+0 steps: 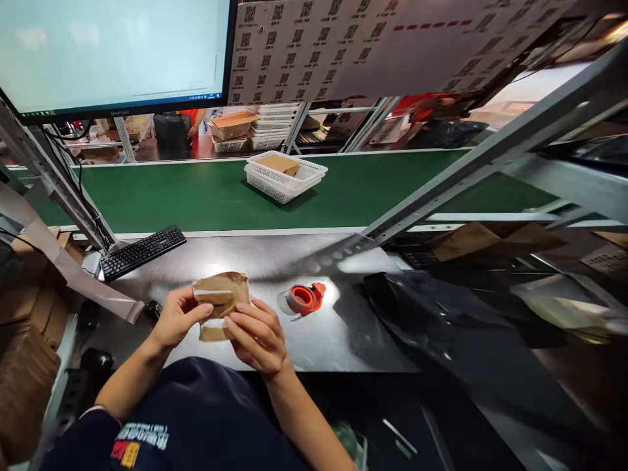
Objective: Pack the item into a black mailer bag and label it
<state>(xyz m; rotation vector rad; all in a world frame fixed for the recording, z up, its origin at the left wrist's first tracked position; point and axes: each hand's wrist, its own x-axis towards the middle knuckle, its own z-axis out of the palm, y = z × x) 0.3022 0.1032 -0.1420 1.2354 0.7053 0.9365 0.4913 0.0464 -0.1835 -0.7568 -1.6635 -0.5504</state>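
Observation:
A small brown paper packet (222,296) with a pale strip across it is held over the shiny metal worktable (275,261). My left hand (175,319) grips its left side, thumb on top. My right hand (258,337) closes on its lower right edge with fingers curled. An orange tape dispenser (305,299) lies on the table just right of the packet, touched by neither hand.
A black keyboard (142,251) sits at the back left under a large monitor (112,52). A stack of white baskets (284,176) with a brown box rides the green conveyor belt (196,193). Black plastic bags (432,314) lie to the right; cardboard stacks (24,366) on the left.

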